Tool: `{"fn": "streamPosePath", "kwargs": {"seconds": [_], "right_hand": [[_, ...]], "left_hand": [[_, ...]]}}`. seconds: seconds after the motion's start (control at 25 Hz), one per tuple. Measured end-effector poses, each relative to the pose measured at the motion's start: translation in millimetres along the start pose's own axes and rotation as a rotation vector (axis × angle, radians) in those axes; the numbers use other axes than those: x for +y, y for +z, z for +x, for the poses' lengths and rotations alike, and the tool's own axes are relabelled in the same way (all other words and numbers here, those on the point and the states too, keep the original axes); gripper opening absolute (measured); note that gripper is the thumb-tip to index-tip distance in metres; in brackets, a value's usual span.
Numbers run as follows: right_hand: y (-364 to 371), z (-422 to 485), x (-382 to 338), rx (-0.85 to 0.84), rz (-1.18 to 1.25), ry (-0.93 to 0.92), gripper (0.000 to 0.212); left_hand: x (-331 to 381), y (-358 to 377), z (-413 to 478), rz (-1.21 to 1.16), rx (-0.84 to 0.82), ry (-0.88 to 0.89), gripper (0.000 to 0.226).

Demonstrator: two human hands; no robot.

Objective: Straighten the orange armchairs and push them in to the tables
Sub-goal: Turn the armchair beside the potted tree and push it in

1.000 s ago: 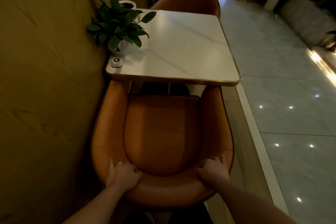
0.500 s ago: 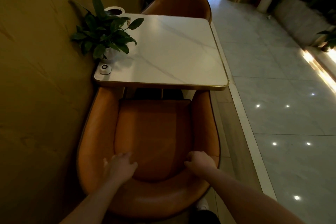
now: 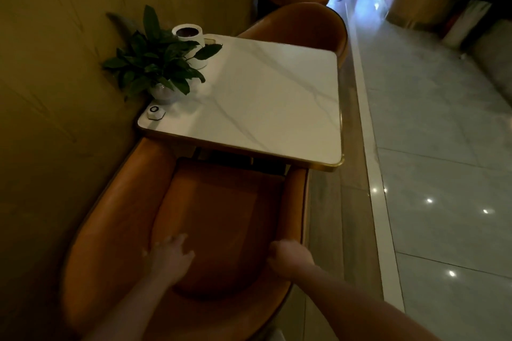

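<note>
Orange leather fills the lower view. The right grip (image 3: 288, 257) is curled over the back rim of a tub-shaped orange leather armchair (image 3: 221, 216) and holds it on the right side. Just left of it, the left grip (image 3: 169, 255) is blurred, its fingers spread wide and loose against the inner back, holding nothing.

Ahead of both grips, the front of the seat sits tucked under the near edge of a square white marble-look table with a gold rim (image 3: 337, 164). The chair looks slightly askew to it. Left of the left grip, the chair's arm runs close along a yellow panelled wall (image 3: 55, 91). Ahead and left, on the table's corner, stand a leafy green plant in a small glass pot (image 3: 155, 63) and a small white call button (image 3: 156, 112).

A push from the right grip alone could swing the chair's left arm into the wall and scuff it. A hard shove could knock the chair's arms against the table edge, and the jolt might tip the plant. To the right of the right grip a pale kerb strip (image 3: 368, 147) edges the floor. The chair's legs are hidden, so whether they sit near it cannot be told.
</note>
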State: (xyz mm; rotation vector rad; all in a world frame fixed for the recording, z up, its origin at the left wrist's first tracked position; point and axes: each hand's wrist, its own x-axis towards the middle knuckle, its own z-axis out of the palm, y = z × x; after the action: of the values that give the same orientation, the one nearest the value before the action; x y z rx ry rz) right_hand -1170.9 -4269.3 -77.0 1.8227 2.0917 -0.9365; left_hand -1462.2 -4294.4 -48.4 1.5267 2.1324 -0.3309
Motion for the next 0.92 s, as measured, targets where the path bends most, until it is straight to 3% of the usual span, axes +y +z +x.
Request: {"fn": "streamPosePath", "kwargs": {"seconds": [0.56, 0.76, 0.92], "right_hand": [[-67.2, -23.7, 16.8, 0.233, 0.058, -0.031, 0.033], [-114.9, -19.4, 61.1, 0.316, 0.111, -0.042, 0.036], [-166.6, -1.4, 130.9, 0.32, 0.085, -0.054, 0.034]], "left_hand": [[76.1, -23.6, -10.3, -0.001, 0.026, 0.19, 0.066], [143.9, -44.6, -0.7, 0.023, 0.085, 0.264, 0.067], [239.4, -58.7, 16.0, 0.003, 0.167, 0.29, 0.066]]}}
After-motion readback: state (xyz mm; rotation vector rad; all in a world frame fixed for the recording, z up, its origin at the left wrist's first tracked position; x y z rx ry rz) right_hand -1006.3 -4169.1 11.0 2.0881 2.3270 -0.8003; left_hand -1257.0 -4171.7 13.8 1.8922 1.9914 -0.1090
